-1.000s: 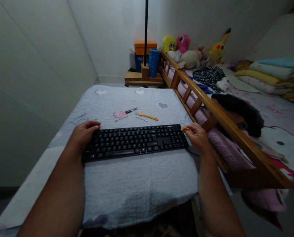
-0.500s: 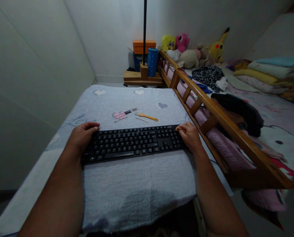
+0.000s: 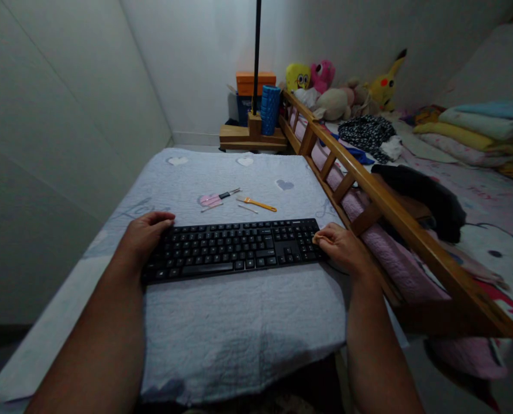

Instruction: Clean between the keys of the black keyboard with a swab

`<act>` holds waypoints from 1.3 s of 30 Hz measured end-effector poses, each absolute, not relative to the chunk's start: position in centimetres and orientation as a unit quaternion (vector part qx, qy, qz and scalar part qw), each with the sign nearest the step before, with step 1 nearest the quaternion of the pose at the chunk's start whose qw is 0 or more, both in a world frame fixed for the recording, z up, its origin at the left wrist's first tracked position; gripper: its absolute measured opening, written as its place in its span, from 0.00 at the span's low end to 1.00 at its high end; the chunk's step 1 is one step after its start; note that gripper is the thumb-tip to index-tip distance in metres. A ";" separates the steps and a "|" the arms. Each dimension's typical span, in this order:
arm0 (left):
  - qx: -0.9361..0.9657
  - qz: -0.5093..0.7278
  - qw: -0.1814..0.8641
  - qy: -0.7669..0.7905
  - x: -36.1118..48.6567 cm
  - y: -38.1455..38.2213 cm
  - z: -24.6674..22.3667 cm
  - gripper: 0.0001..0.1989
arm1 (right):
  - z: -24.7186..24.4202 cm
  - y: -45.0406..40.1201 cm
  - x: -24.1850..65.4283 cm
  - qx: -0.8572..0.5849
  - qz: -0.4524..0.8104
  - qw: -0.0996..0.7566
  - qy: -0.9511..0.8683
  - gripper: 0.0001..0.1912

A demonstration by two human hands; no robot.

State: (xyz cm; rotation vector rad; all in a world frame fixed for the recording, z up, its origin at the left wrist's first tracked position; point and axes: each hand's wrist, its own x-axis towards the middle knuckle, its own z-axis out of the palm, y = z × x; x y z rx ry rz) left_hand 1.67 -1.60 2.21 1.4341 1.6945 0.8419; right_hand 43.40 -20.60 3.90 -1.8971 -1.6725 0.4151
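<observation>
A black keyboard (image 3: 234,247) lies on the pale quilted cloth. At its left end is my left hand (image 3: 146,238), closed around the edge with the thumb on top. My right hand (image 3: 338,247) is at the right end by the number keys, its fingers pinched on a small tan, cloth-like piece (image 3: 318,238). Beyond the keyboard are an orange-handled brush (image 3: 260,204), a tool with a pink and black handle and metal tip (image 3: 224,196), and two thin cotton swabs, one of them the right-hand swab (image 3: 248,209).
A wooden bed rail (image 3: 360,172) runs close along the right side. Behind it, clothes, folded bedding (image 3: 476,123) and plush toys lie on a bed. At the back stand a blue roller (image 3: 270,109), an orange box (image 3: 255,83) and a black pole (image 3: 257,52).
My right hand has moved slightly right and down at the keyboard's right end, still pinching the tan piece. My left hand stays on the left end. The view has shifted slightly.
</observation>
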 end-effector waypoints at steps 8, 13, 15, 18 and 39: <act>0.556 0.329 0.375 0.665 1.8 -1.6 2.1 0.17 | 3.7 -21.3 44.0 -0.694 0.199 0.288 -0.630 0.09; 0.553 0.337 0.377 0.662 1.8 -1.6 2.1 0.15 | 4.1 -21.8 44.1 -0.686 0.222 0.283 -0.633 0.09; 0.548 0.335 0.377 0.667 1.8 -1.7 2.2 0.15 | 4.3 -21.9 44.1 -0.685 0.228 0.282 -0.631 0.09; 0.548 0.331 0.374 0.671 1.9 -1.7 2.3 0.15 | 4.4 -22.1 44.2 -0.683 0.245 0.278 -0.630 0.09; 0.554 0.321 0.366 0.675 2.1 -1.9 2.8 0.17 | 3.2 -21.3 44.4 -0.688 0.203 0.326 -0.616 0.09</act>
